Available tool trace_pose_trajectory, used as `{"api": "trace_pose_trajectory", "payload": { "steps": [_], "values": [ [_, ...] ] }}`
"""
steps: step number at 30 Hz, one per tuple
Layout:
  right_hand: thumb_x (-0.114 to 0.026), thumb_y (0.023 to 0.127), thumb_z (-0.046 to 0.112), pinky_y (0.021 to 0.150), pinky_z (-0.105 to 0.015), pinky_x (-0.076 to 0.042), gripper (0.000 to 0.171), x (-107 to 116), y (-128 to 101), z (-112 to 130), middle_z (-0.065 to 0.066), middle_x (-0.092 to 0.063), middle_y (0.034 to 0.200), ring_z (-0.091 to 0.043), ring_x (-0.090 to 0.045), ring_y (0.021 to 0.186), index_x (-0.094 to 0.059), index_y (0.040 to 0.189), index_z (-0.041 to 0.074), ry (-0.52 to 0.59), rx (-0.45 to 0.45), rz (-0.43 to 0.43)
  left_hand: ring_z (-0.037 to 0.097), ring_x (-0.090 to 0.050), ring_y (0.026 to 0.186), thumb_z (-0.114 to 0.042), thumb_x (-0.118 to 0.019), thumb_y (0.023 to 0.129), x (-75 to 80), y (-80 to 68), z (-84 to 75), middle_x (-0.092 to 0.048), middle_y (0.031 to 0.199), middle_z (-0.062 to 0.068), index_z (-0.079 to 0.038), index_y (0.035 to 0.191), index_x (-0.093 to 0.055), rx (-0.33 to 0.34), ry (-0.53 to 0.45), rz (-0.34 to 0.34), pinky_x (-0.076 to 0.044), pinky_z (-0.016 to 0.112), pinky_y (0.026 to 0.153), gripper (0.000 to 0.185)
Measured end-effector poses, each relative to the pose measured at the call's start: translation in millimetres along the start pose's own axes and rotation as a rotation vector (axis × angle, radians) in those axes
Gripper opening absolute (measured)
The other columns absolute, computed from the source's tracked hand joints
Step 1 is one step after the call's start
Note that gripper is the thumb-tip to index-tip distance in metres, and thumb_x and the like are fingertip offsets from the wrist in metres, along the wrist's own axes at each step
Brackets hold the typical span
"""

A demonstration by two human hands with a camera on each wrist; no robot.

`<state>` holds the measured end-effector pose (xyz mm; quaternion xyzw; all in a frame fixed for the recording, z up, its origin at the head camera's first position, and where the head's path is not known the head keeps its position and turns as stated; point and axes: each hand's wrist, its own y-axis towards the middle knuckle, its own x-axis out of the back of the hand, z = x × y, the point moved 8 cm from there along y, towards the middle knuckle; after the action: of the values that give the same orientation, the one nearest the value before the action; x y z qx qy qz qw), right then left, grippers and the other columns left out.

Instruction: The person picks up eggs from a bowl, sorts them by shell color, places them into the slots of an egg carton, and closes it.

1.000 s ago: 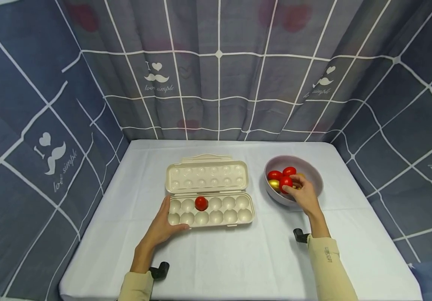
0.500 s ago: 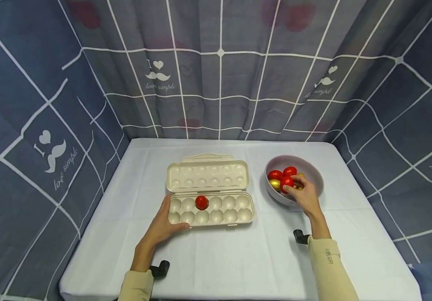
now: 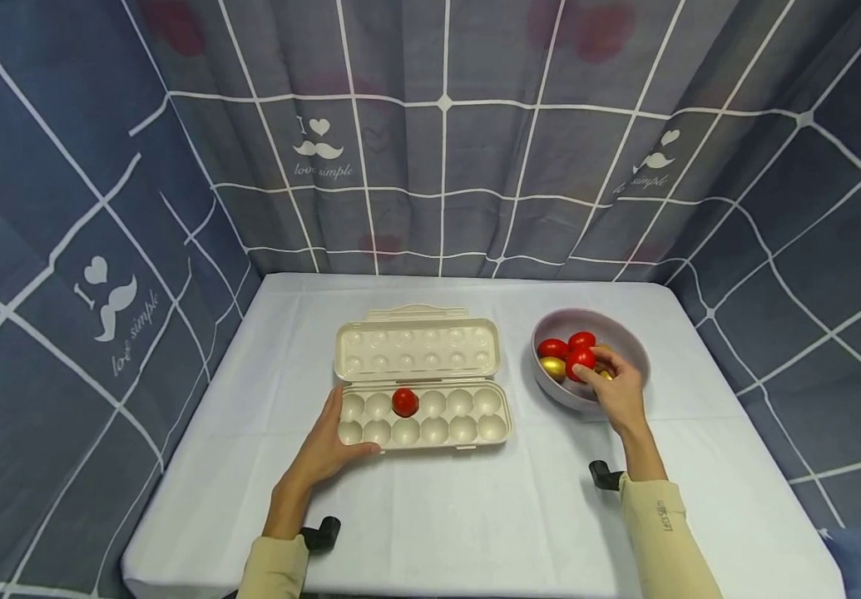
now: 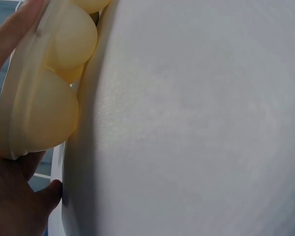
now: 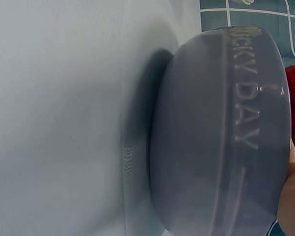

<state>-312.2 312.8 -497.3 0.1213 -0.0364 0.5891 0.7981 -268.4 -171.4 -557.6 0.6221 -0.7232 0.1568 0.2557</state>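
a: right hand [image 3: 616, 391]?
b: fingers curled round glossy red egg [image 3: 580, 361] in round grey bowl [image 3: 628, 341], table's right edge.
a: left hand [image 3: 323, 447]?
b: flat, thumb pressing beige plastic egg tray [image 3: 467, 428] corner.

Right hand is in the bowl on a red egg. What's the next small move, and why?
Probably lift that red egg clear of the bowl: the right hand already pinches it, the egg tray holds only one egg, and the left hand steadies the tray.
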Motion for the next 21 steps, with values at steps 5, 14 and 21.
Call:
{"api": "trace_pose_trajectory", "payload": {
  "steps": [5, 14, 21],
  "values": [
    [-0.077, 0.084, 0.004, 0.075, -0.013, -0.050, 0.043, -1, 0, 1, -0.002, -0.061, 0.110, -0.013, -0.057, 0.098, -0.060, 0.122, -0.008, 0.068, 0.004, -0.030, 0.029, -0.021, 0.145, -0.047, -0.093, 0.062, 0.0, 1.3, -0.7, -0.013, 0.163, 0.006, -0.015, 0.160, -0.005, -0.020, -0.014, -0.005, -0.024, 0.055, 0.112, 0.135],
    [-0.078, 0.082, -0.001, 0.076, -0.013, -0.051, 0.043, -21, -7, 11, -0.006, -0.057, 0.111, -0.010, -0.059, 0.095, -0.059, 0.119, -0.013, 0.092, 0.061, 0.033, 0.031, -0.020, 0.146, -0.045, -0.093, 0.062, -0.4, 1.9, -0.4, -0.013, 0.163, 0.009, -0.012, 0.160, -0.006, -0.036, -0.004, -0.010, -0.024, 0.054, 0.113, 0.134],
    [-0.077, 0.083, 0.000, 0.083, -0.016, -0.050, 0.038, -43, -14, 25, -0.007, -0.060, 0.114, -0.014, -0.059, 0.098, -0.060, 0.117, -0.007, 0.118, 0.080, 0.115, 0.033, -0.016, 0.147, -0.045, -0.092, 0.064, 0.2, 2.0, 0.0, -0.010, 0.164, 0.011, -0.009, 0.159, -0.005, -0.028, 0.011, -0.011, -0.022, 0.055, 0.113, 0.134]
  ]
}}
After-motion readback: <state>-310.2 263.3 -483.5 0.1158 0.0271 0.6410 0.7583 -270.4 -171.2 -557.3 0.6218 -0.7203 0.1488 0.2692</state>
